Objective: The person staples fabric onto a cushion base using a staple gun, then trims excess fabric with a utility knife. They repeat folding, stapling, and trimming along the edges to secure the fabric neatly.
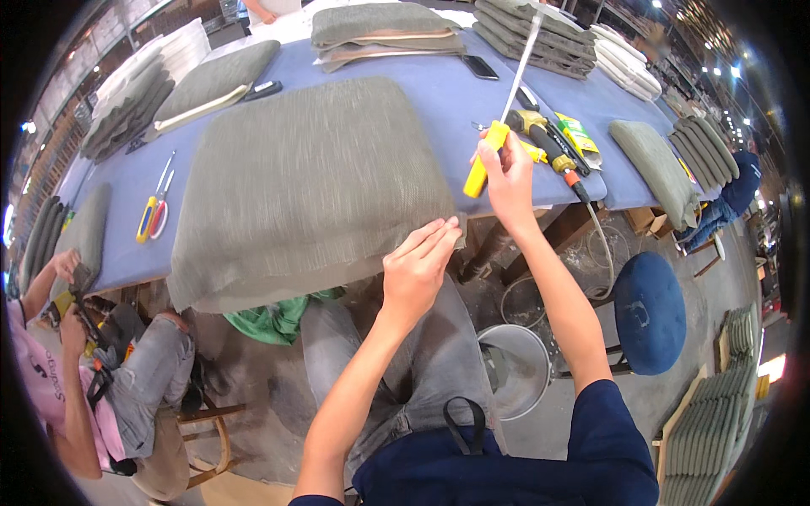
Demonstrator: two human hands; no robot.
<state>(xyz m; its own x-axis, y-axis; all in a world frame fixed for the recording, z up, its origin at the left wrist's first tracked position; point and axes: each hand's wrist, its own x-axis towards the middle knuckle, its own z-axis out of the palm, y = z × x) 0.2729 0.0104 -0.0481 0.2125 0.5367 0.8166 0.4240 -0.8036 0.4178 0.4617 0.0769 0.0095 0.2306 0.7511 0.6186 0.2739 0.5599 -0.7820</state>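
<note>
A large grey-green upholstered cushion [312, 160] lies on the blue padded table, its loose cloth edge hanging over the front. My left hand [419, 266] is closed on that cloth at the near right corner, fingers pressed together. Just right of the cushion, my right hand [509, 179] is raised and wrapped round the yellow handle of a long screwdriver [487, 160]. The tool's metal shaft points up and away from me, over the table. Whether my left thumb is under the cloth is hidden.
On the table [439, 110] lie a pneumatic stapler [544, 135] with an air hose, a phone [480, 67], scissors [160, 211] and stacked cushion covers [380, 29]. A bucket [515, 371] and blue stool [648, 312] stand at right. A co-worker [72, 379] sits at left.
</note>
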